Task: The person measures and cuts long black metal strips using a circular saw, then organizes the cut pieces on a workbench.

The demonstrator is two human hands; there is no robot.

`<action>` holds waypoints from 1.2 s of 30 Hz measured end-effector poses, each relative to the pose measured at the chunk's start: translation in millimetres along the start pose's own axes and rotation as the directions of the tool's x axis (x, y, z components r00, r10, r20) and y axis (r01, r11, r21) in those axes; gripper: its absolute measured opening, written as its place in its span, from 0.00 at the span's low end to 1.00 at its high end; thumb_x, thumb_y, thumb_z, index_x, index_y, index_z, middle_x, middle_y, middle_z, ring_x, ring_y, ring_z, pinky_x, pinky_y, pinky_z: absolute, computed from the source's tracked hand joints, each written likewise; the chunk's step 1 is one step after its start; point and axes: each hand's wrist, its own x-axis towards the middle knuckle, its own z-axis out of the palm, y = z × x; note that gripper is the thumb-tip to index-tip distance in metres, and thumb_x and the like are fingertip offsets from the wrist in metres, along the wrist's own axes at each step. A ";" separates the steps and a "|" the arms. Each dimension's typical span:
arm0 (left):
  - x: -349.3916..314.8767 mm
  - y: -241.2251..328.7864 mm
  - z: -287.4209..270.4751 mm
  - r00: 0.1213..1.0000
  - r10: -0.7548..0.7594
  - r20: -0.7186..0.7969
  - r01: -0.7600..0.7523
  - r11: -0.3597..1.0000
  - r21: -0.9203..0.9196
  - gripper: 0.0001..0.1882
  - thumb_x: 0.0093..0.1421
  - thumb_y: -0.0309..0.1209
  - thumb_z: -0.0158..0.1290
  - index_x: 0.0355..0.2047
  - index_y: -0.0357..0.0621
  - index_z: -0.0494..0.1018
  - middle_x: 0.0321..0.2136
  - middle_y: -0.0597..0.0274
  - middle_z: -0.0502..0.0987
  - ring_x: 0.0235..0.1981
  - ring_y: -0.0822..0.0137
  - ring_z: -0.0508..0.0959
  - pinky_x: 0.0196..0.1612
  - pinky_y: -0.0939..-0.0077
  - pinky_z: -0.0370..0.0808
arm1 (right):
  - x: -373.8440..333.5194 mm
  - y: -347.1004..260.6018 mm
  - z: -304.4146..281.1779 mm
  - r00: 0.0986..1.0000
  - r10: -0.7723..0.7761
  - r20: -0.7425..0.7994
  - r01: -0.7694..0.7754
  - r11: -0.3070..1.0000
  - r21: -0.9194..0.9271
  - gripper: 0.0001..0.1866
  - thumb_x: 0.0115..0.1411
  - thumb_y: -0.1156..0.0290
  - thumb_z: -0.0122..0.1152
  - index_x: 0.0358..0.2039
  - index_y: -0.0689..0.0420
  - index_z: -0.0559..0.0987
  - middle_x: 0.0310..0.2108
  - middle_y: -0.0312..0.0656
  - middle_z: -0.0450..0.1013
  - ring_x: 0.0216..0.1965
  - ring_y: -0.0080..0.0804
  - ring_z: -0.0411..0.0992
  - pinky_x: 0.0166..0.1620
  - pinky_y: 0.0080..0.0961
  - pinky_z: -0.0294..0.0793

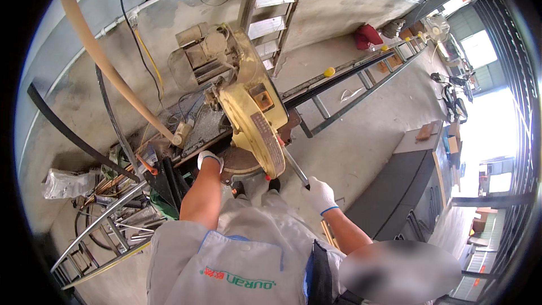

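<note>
A yellow cut-off saw with a rounded blade guard stands in front of me, its motor at the back. My right hand, in a white knit glove, is wrapped round the end of the saw's metal handle. To the left, my gloved left hand is at the dark metal rail beside the saw's round base. Its fingers look curled, and what they hold is too small to make out. The blade is hidden by the guard.
A long roller rack runs off to the far right. An aluminium ladder leans on the wall. Dark grey cabinets stand at the right. Scrap lengths and a plastic bag lie left; a tan hose hangs there.
</note>
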 end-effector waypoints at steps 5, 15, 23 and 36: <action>-4.4 -8.7 4.9 0.999 0.046 0.017 -0.048 0.989 0.141 0.33 0.71 0.57 0.33 0.63 0.51 0.70 0.65 0.63 0.70 0.66 0.63 0.69 0.64 0.73 0.68 | 4.8 2.6 21.9 1.000 0.002 -0.011 -0.002 0.999 0.043 0.15 0.58 0.56 0.58 0.34 0.56 0.77 0.28 0.56 0.78 0.34 0.59 0.77 0.38 0.51 0.74; -40.0 -0.4 -31.4 0.988 0.136 0.073 -0.154 0.885 0.440 0.34 0.72 0.53 0.26 0.67 0.50 0.65 0.70 0.63 0.62 0.70 0.63 0.63 0.69 0.70 0.61 | 15.3 9.8 50.4 1.000 -0.011 -0.021 0.013 0.996 0.092 0.13 0.57 0.61 0.56 0.36 0.57 0.76 0.31 0.58 0.78 0.36 0.61 0.77 0.40 0.53 0.75; -57.2 24.6 -43.0 0.988 0.095 0.118 -0.121 0.965 0.231 0.32 0.71 0.53 0.33 0.63 0.48 0.70 0.66 0.61 0.69 0.65 0.61 0.70 0.62 0.70 0.70 | 8.6 18.7 37.8 0.999 0.039 -0.029 -0.037 0.998 0.058 0.16 0.59 0.56 0.58 0.38 0.57 0.78 0.34 0.58 0.79 0.39 0.60 0.77 0.43 0.52 0.75; -156.8 14.8 50.0 0.755 -0.467 -0.460 -0.318 0.352 -0.880 0.25 0.56 0.48 0.50 0.17 0.35 0.75 0.22 0.37 0.77 0.30 0.38 0.80 0.38 0.47 0.75 | -11.3 -166.4 -250.9 0.550 -0.642 -0.534 0.497 0.766 -0.408 0.07 0.57 0.70 0.61 0.36 0.56 0.81 0.31 0.50 0.78 0.33 0.52 0.77 0.37 0.43 0.76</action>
